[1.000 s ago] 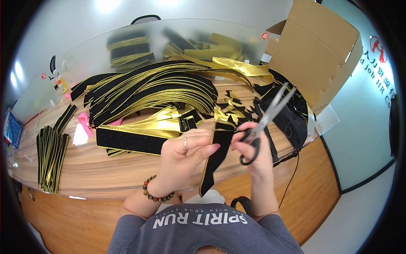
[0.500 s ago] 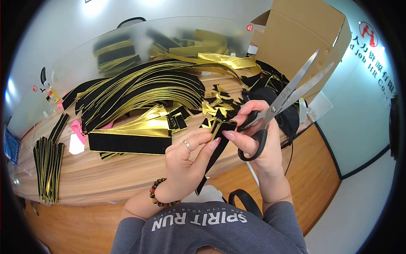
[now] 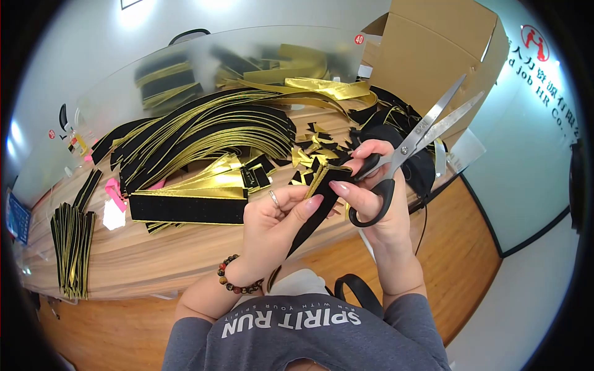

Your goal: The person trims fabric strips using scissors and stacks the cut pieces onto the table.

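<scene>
A black velvet ribbon with gold edging [image 3: 328,188] is pinched between the thumb and fingers of my left hand [image 3: 275,219]. Its free length hangs down towards my lap. My right hand [image 3: 387,195] has the scissors [image 3: 405,150] looped on its fingers, blades spread and pointing up and away to the right. That hand's thumb and fingertip also touch the ribbon's upper end, where gold backing shows. Just beyond the hands lie small black and gold offcuts [image 3: 318,145]. The blades are apart from the ribbon.
A large heap of black-and-gold strips [image 3: 204,136] covers the table's back. In front lies a wide folded strip [image 3: 185,208]. Another bundle [image 3: 72,250] hangs over the left edge. A cardboard box [image 3: 433,55] stands behind the scissors, and a frosted partition [image 3: 260,40] borders the back.
The ribbon's upper end has turned and opened out, showing more black face between my hands. Its lower end has shifted left. The scissors remain in my right hand, blades still spread.
</scene>
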`<state>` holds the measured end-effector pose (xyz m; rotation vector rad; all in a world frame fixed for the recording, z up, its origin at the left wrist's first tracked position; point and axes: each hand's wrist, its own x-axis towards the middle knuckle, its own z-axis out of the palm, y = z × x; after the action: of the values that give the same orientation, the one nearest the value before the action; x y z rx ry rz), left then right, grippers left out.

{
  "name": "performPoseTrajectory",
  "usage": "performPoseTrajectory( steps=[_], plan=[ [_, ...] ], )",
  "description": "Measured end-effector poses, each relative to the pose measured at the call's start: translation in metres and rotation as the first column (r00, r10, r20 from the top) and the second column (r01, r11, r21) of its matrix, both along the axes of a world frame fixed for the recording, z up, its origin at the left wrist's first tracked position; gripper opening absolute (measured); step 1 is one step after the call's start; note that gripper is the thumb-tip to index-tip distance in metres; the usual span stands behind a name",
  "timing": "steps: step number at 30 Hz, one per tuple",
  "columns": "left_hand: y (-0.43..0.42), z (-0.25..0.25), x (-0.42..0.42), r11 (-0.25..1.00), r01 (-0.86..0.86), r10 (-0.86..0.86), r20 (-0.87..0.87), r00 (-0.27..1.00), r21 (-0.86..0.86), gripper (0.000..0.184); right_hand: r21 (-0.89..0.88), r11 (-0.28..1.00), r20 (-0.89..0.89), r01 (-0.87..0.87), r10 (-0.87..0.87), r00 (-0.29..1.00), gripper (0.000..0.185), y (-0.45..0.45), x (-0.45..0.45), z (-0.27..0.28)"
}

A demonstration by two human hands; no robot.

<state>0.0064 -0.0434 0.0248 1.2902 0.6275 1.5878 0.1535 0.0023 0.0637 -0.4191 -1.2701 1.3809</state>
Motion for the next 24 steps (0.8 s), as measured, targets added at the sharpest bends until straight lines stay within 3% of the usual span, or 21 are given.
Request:
performPoseTrajectory(
  steps=[5, 11, 13, 15, 17, 20, 23, 24],
  plan=[
    [-0.002, 0.011, 0.005, 0.998, 0.01, -0.01, 0.009, 1.0, -0.056, 0.021, 0.008, 1.0, 0.019, 0.024, -0.024, 1.0, 0.045, 0.003, 0.003, -0.005],
    [0.004, 0.008, 0.001, 0.996, -0.037, 0.029, -0.101, 0.994, -0.08, 0.022, 0.022, 0.999, 0.047, 0.024, -0.025, 0.999, 0.043, 0.006, 0.003, -0.009],
    [0.009, 0.007, -0.006, 0.99, -0.004, -0.016, -0.143, 0.99, -0.138, 0.024, 0.048, 0.997, 0.143, 0.054, -0.06, 0.988, 0.037, 0.014, 0.006, -0.015],
    [0.017, 0.007, -0.016, 0.99, 0.026, -0.043, -0.12, 0.992, -0.141, 0.023, 0.149, 0.988, 0.136, -0.042, 0.022, 0.99, 0.037, 0.03, 0.013, -0.042],
    [0.022, 0.006, -0.022, 0.988, 0.056, -0.07, -0.094, 0.993, -0.141, 0.022, 0.144, 0.977, 0.414, -0.155, 0.083, 0.907, 0.04, 0.029, 0.019, -0.058],
    [0.025, 0.003, -0.024, 0.986, 0.018, -0.036, -0.105, 0.994, -0.163, 0.021, 0.06, 0.964, 0.426, -0.259, 0.21, 0.88, 0.049, 0.016, 0.013, -0.081],
    [0.027, -0.001, -0.02, 0.986, -0.021, -0.008, -0.171, 0.985, -0.167, 0.02, 0.146, 0.964, 0.541, -0.221, 0.108, 0.834, 0.052, 0.016, 0.012, -0.08],
    [0.027, -0.001, -0.02, 0.986, -0.062, 0.026, -0.229, 0.973, -0.152, 0.02, 0.097, 0.969, 0.564, -0.226, 0.134, 0.815, 0.053, 0.017, 0.013, -0.079]
  ],
)
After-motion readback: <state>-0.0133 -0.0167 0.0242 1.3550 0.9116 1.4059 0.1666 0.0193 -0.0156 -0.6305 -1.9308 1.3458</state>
